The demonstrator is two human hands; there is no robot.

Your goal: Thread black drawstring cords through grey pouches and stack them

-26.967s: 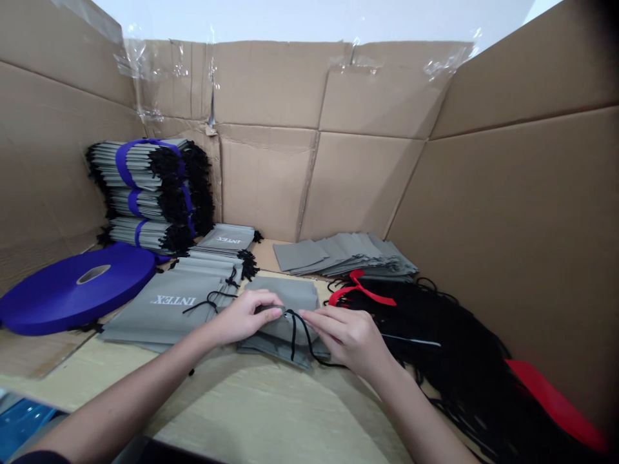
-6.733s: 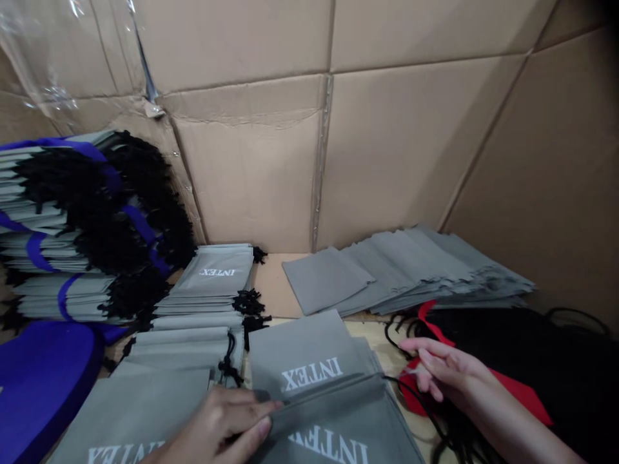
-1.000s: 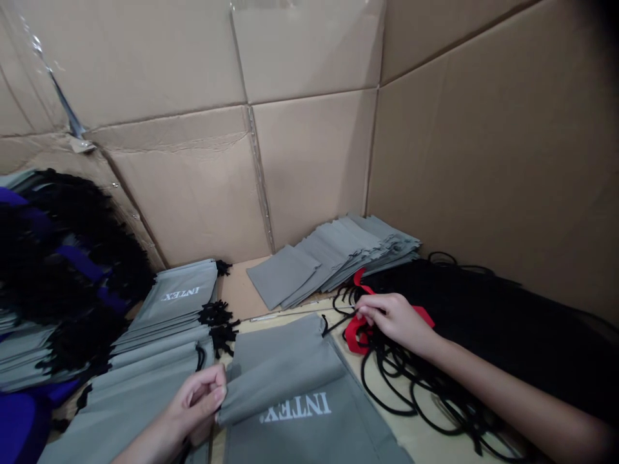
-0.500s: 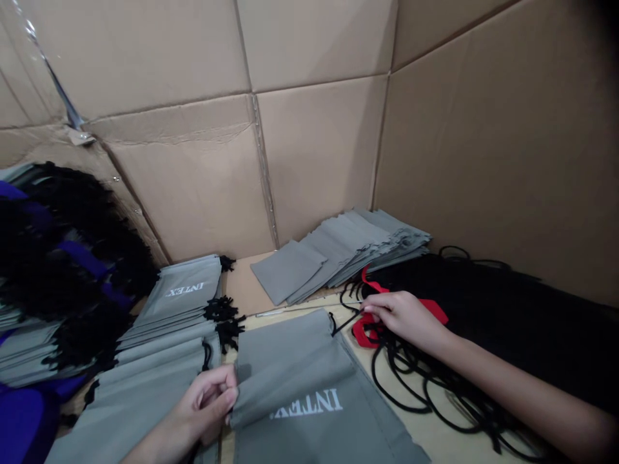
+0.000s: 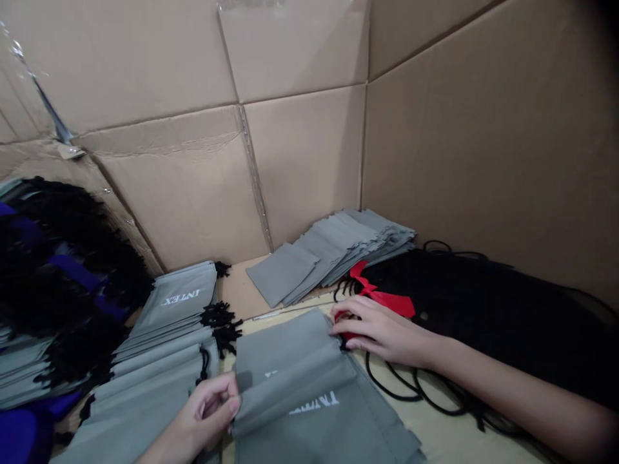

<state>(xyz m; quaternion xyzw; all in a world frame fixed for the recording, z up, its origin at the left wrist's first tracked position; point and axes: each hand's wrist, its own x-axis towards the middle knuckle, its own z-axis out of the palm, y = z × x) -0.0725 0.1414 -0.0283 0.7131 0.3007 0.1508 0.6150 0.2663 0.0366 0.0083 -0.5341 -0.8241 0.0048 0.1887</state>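
Note:
A grey drawstring bag (image 5: 290,361) with white INTEX lettering lies before me on other grey bags, a raised fold running across it. My left hand (image 5: 213,406) pinches the left edge of this bag between thumb and fingers. At the bag's upper right edge is my right hand (image 5: 372,325), palm down, its fingers bent and apart near the black cord there. The fingertips partly hide that cord. Behind and beside the right hand lies a red ribbon (image 5: 391,301) around a large bundle of black cords (image 5: 483,309).
Grey bags with black cord ends (image 5: 178,296) are stacked at left. A fanned pile of plain grey pouches (image 5: 333,248) lies at the back. Dark cord-ended bundles with blue bands (image 5: 77,270) stand far left. Cardboard walls (image 5: 304,148) rise behind and at right.
My right hand has come left from the red ribbon to the bag's upper right edge, its fingers opening. My left hand still pinches the bag. The fold now covers part of the lettering.

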